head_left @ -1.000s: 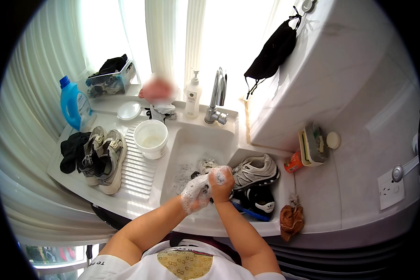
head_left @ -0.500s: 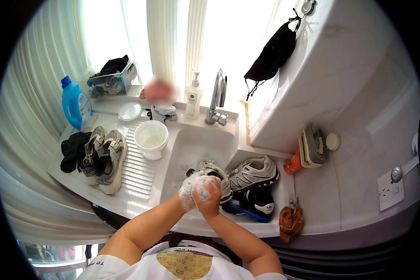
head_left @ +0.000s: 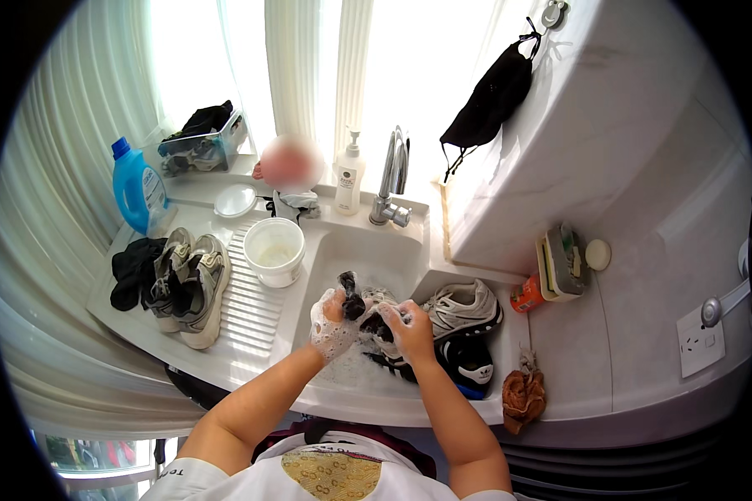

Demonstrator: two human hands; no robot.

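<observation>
Both my hands are over the white sink, where suds cover the water. My left hand, coated in foam, is closed on a bunched, wet dark cloth that sticks up above its fingers. My right hand, foamy at the fingertips, grips the edge of a soapy, light-coloured sneaker with a dark inside. The sneaker's lower part is hidden by foam and my hands. Right of it lie a grey-white sneaker and a black shoe with white details.
A white bucket and a pair of worn grey sneakers stand on the ribbed drainboard at left. Behind are a blue detergent bottle, a white pump bottle and the faucet. A brown cloth hangs at the right edge.
My hands, pressed together half a second ago, have moved apart. The right one went right and up; the dark cloth now shows raised by my left hand.
</observation>
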